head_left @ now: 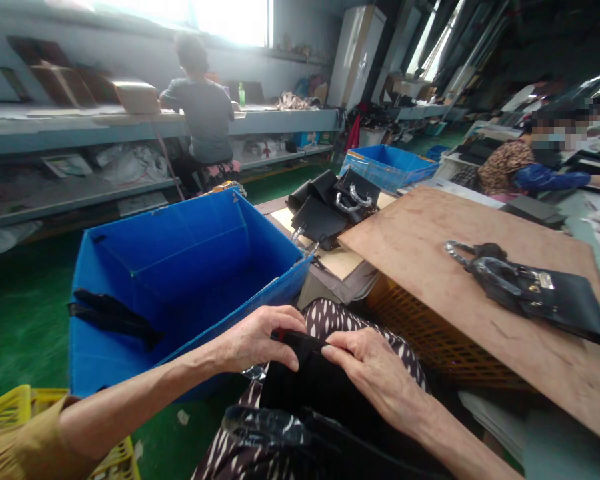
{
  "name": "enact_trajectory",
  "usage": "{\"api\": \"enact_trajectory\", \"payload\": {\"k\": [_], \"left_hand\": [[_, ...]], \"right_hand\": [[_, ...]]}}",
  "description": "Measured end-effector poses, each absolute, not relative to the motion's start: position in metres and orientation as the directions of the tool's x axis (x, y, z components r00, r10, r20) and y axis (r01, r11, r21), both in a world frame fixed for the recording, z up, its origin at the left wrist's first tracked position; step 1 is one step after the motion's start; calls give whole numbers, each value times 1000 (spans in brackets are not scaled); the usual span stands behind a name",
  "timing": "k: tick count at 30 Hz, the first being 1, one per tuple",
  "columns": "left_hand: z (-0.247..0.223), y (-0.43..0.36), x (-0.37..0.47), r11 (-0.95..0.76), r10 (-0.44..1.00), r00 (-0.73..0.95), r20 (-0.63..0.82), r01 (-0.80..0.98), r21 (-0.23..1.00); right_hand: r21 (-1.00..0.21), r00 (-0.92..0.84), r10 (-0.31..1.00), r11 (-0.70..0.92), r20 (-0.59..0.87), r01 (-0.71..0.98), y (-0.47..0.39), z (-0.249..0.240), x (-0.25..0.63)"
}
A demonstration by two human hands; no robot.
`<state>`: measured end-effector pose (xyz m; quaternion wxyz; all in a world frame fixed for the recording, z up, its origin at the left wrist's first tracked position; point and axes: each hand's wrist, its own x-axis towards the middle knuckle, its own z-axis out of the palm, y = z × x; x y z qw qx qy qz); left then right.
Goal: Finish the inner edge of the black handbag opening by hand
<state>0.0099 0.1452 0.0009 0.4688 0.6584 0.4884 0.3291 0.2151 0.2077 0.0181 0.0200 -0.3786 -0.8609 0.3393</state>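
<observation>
Across my lap lies a black handbag (320, 387), its plastic-wrapped handle (265, 427) toward me. My left hand (260, 339) pinches the bag's far edge near its left corner, thumb on the near side. Along the same edge, a little to the right, my right hand (365, 360) grips with thumb and fingers pressed together. A thin reddish strip shows at the edge by my left fingers. Much of the bag's lower part is dark and hard to make out.
A large blue bin (195, 247) stands at my left. To the right, a wooden board (430, 233) bears another black handbag (540, 287). More black bags (325, 207) are piled ahead, before a second blue bin (390, 167). Two people (203, 107) (515, 167) sit at other tables.
</observation>
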Motion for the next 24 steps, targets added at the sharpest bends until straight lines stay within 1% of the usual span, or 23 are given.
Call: {"api": "enact_trajectory", "payload": {"k": [4,7,11,13,17,20,24], "left_hand": [[5,145,17,-58,965,260,-46,380,923],[7,148,26,-79,973,228,-20,415,906],[9,151,32,-153,958,286,22,444,883],[8,152,31,-167,954,300,29,447,879],[8,153,29,-159,949,315,15,437,885],[10,155,31,-161,947,321,6,460,873],[15,156,35,-189,936,351,0,505,842]], "right_hand": [[-598,-714,667,490,-212,635,206,18,213],[-586,-713,673,503,-196,635,206,19,213],[-619,-748,614,491,-252,612,211,25,224],[-610,-744,599,480,-296,630,216,30,233],[-575,-687,617,422,-384,700,223,34,251],[-568,-678,629,420,-380,708,222,34,263],[-576,-639,683,379,-354,725,215,42,275]]}}
